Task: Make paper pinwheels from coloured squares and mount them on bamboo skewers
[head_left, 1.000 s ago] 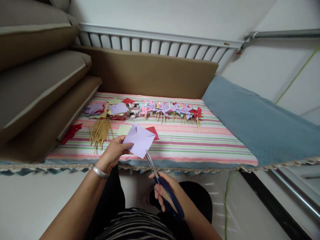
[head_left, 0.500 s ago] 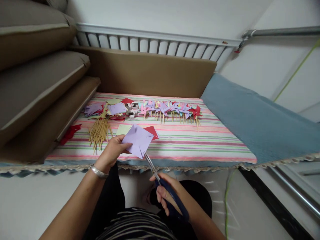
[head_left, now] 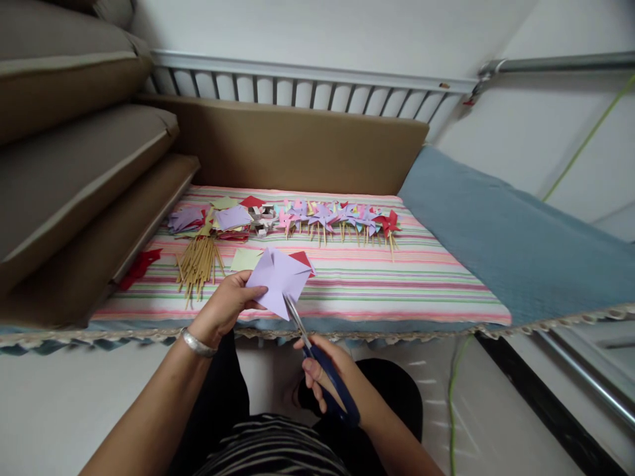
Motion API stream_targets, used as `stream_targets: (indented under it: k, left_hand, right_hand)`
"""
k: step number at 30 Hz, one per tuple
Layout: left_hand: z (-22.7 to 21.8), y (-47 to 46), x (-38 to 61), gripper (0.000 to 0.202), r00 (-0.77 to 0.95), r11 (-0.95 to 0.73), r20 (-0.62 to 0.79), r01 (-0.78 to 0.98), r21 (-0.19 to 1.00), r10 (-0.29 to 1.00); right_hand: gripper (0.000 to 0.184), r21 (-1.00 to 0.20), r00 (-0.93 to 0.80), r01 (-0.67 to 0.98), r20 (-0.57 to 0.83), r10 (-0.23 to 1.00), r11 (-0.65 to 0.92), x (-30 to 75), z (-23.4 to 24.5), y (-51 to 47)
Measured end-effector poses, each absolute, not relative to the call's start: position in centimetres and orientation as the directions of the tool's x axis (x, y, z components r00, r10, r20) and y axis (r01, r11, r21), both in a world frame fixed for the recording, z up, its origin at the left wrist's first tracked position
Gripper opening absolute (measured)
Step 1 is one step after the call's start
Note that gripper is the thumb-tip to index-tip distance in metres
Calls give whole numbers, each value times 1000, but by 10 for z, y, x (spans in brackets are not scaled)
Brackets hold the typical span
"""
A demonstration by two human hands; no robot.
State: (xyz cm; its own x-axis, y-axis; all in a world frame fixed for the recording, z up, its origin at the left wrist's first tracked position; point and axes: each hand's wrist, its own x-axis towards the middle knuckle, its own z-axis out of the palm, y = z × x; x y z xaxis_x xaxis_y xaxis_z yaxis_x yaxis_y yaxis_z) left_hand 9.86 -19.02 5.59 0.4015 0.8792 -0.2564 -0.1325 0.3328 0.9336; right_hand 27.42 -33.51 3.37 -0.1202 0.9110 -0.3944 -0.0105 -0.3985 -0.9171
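A square of lilac paper [head_left: 280,277] with slits cut in from its corners is pinched at its left corner by my left hand [head_left: 235,297]. My right hand [head_left: 322,370] grips a pair of scissors [head_left: 330,380] with dark blue handles. Its metal blades reach into the lower corner of the paper, over the front edge of the bed. Behind the held sheet, a red paper square [head_left: 301,258] and a pale green paper square [head_left: 244,258] lie partly covered on the striped cloth.
Wooden sticks [head_left: 198,261] lie bundled at left, beside stacks of coloured paper [head_left: 233,217] and small open boxes [head_left: 262,218]. Finished pinwheels [head_left: 325,215] stretch in a row along the back. Large cushions [head_left: 74,178] rise at left; a brown board [head_left: 307,145] stands behind.
The lilac paper has shifted slightly right in my left hand. The scissors have moved a little up and left, their blades deeper into the paper's lower corner.
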Motion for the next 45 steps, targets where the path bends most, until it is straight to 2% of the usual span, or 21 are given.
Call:
stream_targets:
  k: [7, 29, 39, 45]
  left_hand:
    - [58, -192, 100, 32, 369, 351, -274, -162, 922, 888]
    - [55, -193, 103, 32, 355, 369, -295, -160, 916, 887]
    - [52, -193, 104, 31, 357, 366, -288, -173, 914, 889]
    - [55, -193, 105, 30, 344, 366, -289, -184, 912, 893]
  right_hand:
    - [52, -922, -104, 10, -386, 917, -387, 272, 22, -330]
    - [52, -907, -58, -83, -409, 911, -412, 268, 25, -329]
    - [55, -914, -37, -43, -403, 915, -404, 268, 23, -329]
    - [55, -937, 4, 39, -346, 938, -346, 266, 18, -330]
